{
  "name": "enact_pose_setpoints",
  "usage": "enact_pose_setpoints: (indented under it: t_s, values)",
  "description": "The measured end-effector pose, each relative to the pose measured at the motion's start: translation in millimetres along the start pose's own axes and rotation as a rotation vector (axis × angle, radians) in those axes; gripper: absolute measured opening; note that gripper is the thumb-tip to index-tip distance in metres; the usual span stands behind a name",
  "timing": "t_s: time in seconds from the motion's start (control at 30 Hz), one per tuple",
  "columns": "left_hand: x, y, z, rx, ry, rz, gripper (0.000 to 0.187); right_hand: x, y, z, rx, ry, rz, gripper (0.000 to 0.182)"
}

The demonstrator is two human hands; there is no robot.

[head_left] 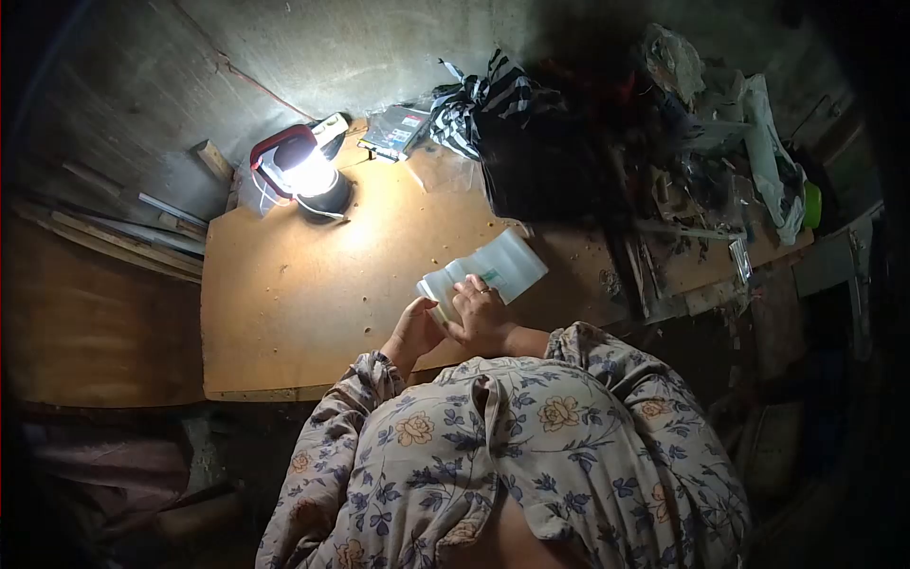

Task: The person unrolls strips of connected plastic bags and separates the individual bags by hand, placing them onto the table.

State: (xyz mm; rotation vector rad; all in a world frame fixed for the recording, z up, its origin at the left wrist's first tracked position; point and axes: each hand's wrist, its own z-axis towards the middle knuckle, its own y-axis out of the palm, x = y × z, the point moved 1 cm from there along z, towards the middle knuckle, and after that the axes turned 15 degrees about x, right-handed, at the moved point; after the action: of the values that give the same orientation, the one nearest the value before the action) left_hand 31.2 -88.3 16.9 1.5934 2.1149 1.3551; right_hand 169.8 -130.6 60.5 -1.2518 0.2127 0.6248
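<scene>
A flat, translucent whitish plastic packet (517,263) with a small green mark lies slantwise over the near part of the wooden table. It looks like a pack of thin plastic bags, though the exact kind is hard to make out. My left hand (415,329) grips its lower left end, thumb against the edge. Across its lower half rests my right hand (482,315), fingers bent and pressed on the plastic near the green mark, a ring on one finger. Part of the packet is hidden beneath the right hand.
A lit lantern (320,185) with a red frame stands at the table's (275,313) back left. Behind are a boxed packet (395,131), a striped black-and-white bag (464,109) and a dark bag (545,175). Plastic clutter (701,180) fills the right; wooden strips (123,242) lean left.
</scene>
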Motion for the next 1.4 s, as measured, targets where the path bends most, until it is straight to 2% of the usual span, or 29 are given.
enact_pose_setpoints:
  t_s: [0.1,0.17,0.23,0.3,0.37,0.47,0.53,0.67,0.7,0.77,0.8,0.83,0.87,0.93,0.97,1.0,1.07,1.1,1.13,1.17,1.23,1.3,1.33,1.37,1.4]
  values:
    - [-5,0,1,0.073,0.047,0.077,0.039,-14,5,8,-0.007,0.057,-0.166,0.042]
    - [-5,-7,3,0.003,-0.01,0.08,0.036,-20,7,13,-0.112,0.161,-0.238,0.041]
    - [-5,-4,3,0.038,0.074,0.119,0.034,-15,5,19,-0.162,0.218,-0.17,0.042]
    - [-3,2,-3,0.063,0.072,0.14,0.034,-6,9,19,-0.208,0.269,-0.103,0.043]
    - [-2,-6,2,0.094,0.071,0.151,0.034,5,17,12,-0.077,0.172,-0.141,0.044]
    - [-1,-22,16,0.061,0.048,0.245,0.034,1,18,9,0.009,0.198,-0.166,0.044]
    - [5,2,1,0.034,0.049,0.232,0.032,2,14,12,0.01,0.216,-0.141,0.041]
    - [-3,-2,8,0.044,0.086,0.176,0.03,-1,10,13,0.028,0.247,-0.153,0.031]
    - [-4,-10,15,0.072,0.104,0.226,0.027,3,17,11,0.029,0.249,-0.151,0.031]
    - [-4,-9,20,0.095,0.127,0.278,0.024,16,29,9,0.229,0.116,-0.142,0.022]
    - [-4,-3,20,0.193,0.179,0.389,0.023,18,24,12,0.231,0.114,-0.143,0.022]
    - [-3,1,19,0.295,0.231,0.499,0.022,23,20,16,0.196,0.217,-0.041,0.02]
    - [0,4,18,0.295,0.233,0.499,0.022,29,15,21,0.162,0.319,0.062,0.018]
    - [9,7,17,0.282,0.3,0.385,0.021,37,-21,34,0.303,0.455,0.116,0.017]
    - [23,8,11,0.283,0.269,0.412,0.022,22,-77,42,0.388,0.338,0.091,0.011]
    - [38,1,8,0.254,0.278,0.445,0.023,62,-72,37,0.521,0.314,0.238,0.012]
    - [65,-16,-4,0.258,0.304,0.478,0.024,63,-139,30,0.543,0.387,0.134,0.011]
    - [77,-24,-11,0.291,0.321,0.478,0.024,81,-151,22,0.554,0.513,0.296,0.007]
    - [89,-34,-17,0.271,0.31,0.487,0.025,105,-156,12,0.516,0.731,0.466,0.008]
    - [94,-41,-22,0.253,0.295,0.496,0.026,118,-153,3,0.615,0.681,0.663,0.012]
    - [91,-48,-24,0.266,0.275,0.493,0.026,146,-129,-16,0.724,0.71,0.531,0.018]
    - [87,-52,-26,0.284,0.241,0.486,0.028,182,-85,-39,0.739,1.07,0.747,0.02]
    - [83,-49,-25,0.308,0.301,0.569,0.029,168,-89,-42,0.606,1.228,0.676,0.025]
    - [83,-52,-23,0.307,0.298,0.57,0.029,200,-59,-61,0.589,1.039,0.327,0.033]
    - [84,-58,-20,0.332,0.306,0.616,0.029,194,-59,-65,0.614,0.973,0.195,0.036]
